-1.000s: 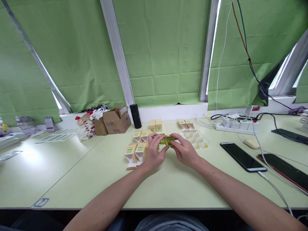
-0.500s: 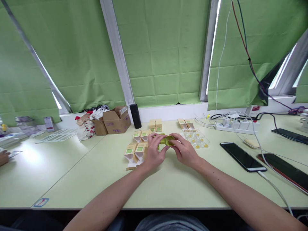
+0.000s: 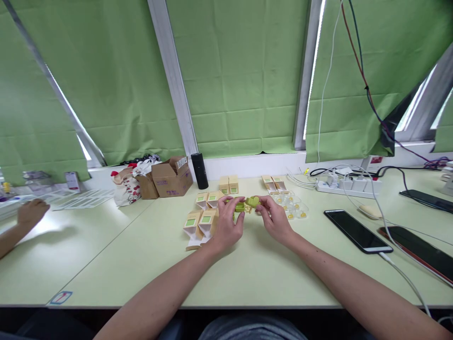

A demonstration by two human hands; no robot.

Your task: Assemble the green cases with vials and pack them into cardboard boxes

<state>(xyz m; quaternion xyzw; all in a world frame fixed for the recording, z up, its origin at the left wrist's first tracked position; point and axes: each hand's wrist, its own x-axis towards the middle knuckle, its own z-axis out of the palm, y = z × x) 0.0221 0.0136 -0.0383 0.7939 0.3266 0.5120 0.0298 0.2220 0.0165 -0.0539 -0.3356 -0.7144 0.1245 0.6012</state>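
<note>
My left hand [image 3: 229, 221] is closed on a small green container [image 3: 240, 207], its open side facing up toward me. A second small green piece [image 3: 252, 202], rounded and lid-like, is pinched between the fingers of my right hand [image 3: 275, 218], just apart from the container. More green pieces lie partly hidden under my left hand. Beside that hand stand small cardboard boxes [image 3: 206, 219] with green labels and opened flaps. Right of my right hand is a clear plastic tray [image 3: 301, 211] with several yellow-bottomed cups.
More small boxes [image 3: 228, 184] stand farther back, near a black cylinder [image 3: 199, 171] and a large cardboard box [image 3: 172, 176]. A phone [image 3: 357, 230] with a cable and a power strip [image 3: 348, 185] occupy the right side. Another person's hand [image 3: 33, 213] is at the far left.
My right hand has moved slightly right and the green piece in it has come apart from the container in my left. The other person's hand has moved further into view.
</note>
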